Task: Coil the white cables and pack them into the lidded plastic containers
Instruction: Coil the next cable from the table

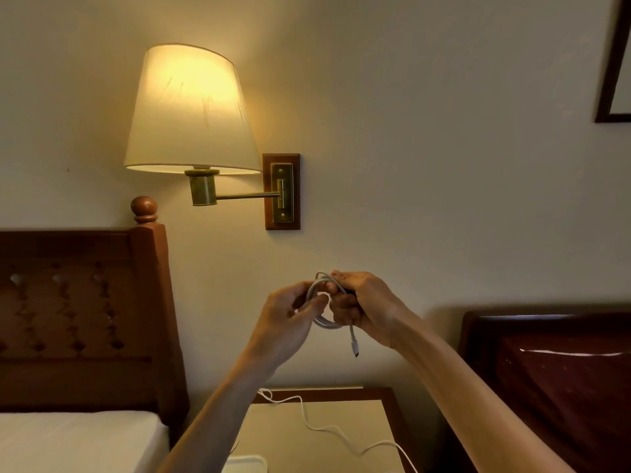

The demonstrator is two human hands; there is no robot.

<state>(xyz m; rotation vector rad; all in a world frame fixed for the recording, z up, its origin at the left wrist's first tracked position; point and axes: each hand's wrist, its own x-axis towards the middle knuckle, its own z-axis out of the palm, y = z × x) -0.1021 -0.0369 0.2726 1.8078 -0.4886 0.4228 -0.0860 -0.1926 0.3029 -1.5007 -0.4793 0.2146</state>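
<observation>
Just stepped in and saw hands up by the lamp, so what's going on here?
A person is winding a white cable into a small coil in the air in front of the wall. The right hand grips the loops while the left hand pinches the coil from the other side; one plug end hangs loose below. A second white cable lies uncoiled on the nightstand, beside a white container edge at the bottom of the view.

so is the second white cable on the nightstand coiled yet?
No, the second cable lies loose and uncoiled across the nightstand, untouched by either hand.
</observation>
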